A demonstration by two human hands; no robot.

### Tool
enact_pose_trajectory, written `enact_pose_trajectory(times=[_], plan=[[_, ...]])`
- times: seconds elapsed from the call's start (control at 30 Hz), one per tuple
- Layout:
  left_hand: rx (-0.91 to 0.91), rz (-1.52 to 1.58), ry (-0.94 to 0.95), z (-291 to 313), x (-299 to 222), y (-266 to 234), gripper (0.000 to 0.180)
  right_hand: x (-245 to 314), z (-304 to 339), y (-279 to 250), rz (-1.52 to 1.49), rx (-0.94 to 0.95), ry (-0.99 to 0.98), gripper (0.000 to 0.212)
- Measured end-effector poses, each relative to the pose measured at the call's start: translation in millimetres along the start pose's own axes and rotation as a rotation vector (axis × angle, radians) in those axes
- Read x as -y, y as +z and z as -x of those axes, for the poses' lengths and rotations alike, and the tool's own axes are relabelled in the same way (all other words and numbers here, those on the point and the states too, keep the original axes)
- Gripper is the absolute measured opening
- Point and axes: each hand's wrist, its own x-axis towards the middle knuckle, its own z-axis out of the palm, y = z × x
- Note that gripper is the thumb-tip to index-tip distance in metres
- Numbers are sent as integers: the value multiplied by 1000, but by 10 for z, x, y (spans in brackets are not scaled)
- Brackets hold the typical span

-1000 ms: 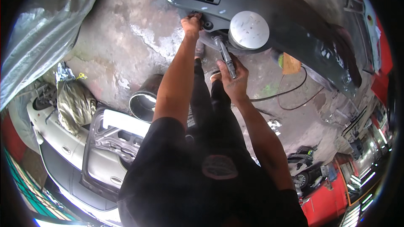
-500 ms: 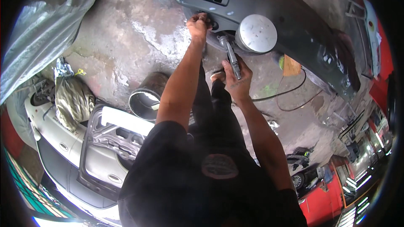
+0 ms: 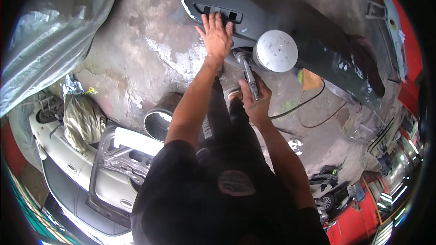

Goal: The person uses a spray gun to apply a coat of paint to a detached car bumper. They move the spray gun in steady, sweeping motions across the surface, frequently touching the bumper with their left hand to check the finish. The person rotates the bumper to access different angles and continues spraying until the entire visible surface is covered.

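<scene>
A dark grey car bumper stretches across the upper part of the view, with pale patches on its surface. My left hand lies with straight, spread fingers on its left end, the fingertips at a recessed slot with dark openings. My right hand is wrapped round the handle of a metal spray gun, held just below the bumper. On top of the gun sits a round cup with a spotted white lid, covering part of the bumper. The gun's trigger is hidden.
A dark hose runs from near my right hand across the stained concrete floor. A metal drum stands left of my legs. Silver sheeting hangs at upper left; car panels and a stuffed bag lie lower left.
My left hand has left the bumper's lower edge, where its fingers were bunched, and now rests spread over the slot. The right hand keeps hold of the spray gun.
</scene>
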Motion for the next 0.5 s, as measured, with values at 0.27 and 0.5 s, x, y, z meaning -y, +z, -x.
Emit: enact_pose_trajectory(times=[0.27, 0.5], plan=[[-2, 46, -40, -326, 560, -93, 59, 265, -397, 404, 135, -26, -216, 25], [198, -19, 159, -266, 553, -189, 52, 526, -729, 691, 104, 37, -99, 25]])
